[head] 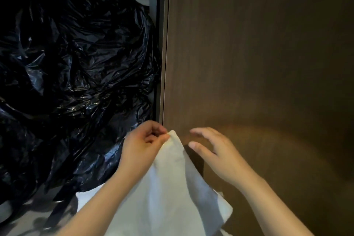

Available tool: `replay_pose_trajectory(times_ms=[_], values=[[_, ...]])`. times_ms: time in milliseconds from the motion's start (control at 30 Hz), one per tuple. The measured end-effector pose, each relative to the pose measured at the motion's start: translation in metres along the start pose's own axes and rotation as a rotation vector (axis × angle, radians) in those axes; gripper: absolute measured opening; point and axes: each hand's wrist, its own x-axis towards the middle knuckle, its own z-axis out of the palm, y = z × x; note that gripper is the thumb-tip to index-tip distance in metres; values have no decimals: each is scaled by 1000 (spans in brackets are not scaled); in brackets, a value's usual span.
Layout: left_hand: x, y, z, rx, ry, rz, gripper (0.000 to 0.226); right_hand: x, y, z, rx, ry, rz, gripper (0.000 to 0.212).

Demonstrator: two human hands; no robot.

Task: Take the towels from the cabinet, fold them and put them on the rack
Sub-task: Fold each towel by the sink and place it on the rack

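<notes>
1. Pinching between thumb and curled fingers, the left hand [142, 141] grips the top corner of a white towel [168, 188].
2. From that pinched corner the towel hangs down in a widening drape toward the bottom of the view, between the two forearms.
3. Just right of the towel's peak is the right hand [212, 151], with its fingers spread and relaxed and its thumb pointing toward the cloth; it holds nothing and is slightly blurred.
4. Behind the right hand stands a brown wood-grain cabinet door [258, 63], which fills the right half of the view, its vertical edge running just above the left hand.
5. Left of that edge, a large crumpled black plastic bag [72, 67] fills the left half of the view, glossy and full of creases.
6. Below the bag, near the left forearm, a patch of pale fabric [88, 200] shows; what it is cannot be told.
</notes>
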Motion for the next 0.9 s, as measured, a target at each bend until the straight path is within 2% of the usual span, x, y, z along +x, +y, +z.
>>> replay_pose_trajectory(times_ms=[167,267,433,567,700,800,900], values=[[-32,3,10,-73,-76,-4,16,-28,-1,30,335,21,39,24],[-44,5,11,-84,-85,-22,15,-40,0,38,441,28,78,19],[-58,11,13,-138,-101,-47,14,-52,-2,39,478,63,93,9],[-73,6,9,-143,-156,-111,22,-66,-2,49,521,88,163,31],[-91,-2,5,-133,-170,-216,29,-76,3,58,590,115,250,22],[-103,-4,7,-173,-176,-254,29,-81,-3,59,632,32,215,26],[-112,-1,8,-177,-186,-248,20,-83,-8,59,608,53,177,22]])
